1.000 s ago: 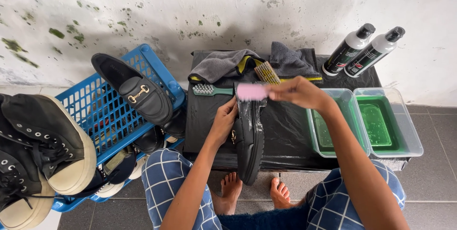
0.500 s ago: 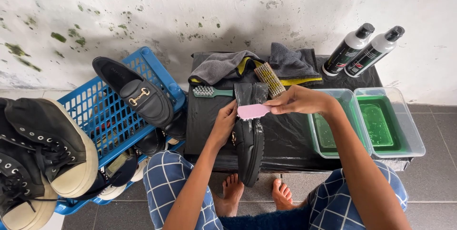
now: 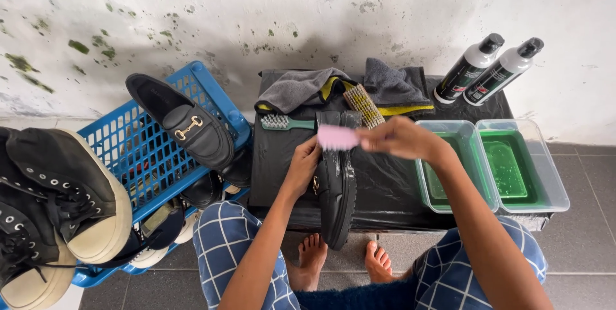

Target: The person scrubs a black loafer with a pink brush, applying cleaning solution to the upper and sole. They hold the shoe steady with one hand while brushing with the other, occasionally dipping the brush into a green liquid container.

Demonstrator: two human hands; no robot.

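A black loafer lies lengthwise on a low table covered in black plastic. My left hand holds the shoe by its left side. My right hand grips a pink brush over the far end of the shoe; the brush and hand are blurred by motion. A green-handled brush and a wooden bristle brush lie just beyond the shoe.
Two clear tubs with green liquid sit at the table's right. Two grey bottles with black caps lean at the wall. Grey cloths lie at the back. A blue basket with shoes, including another black loafer, stands left.
My right hand has shifted the pink brush back and forth over the shoe's far end, first toward me, then away again. My left hand stays on the shoe.
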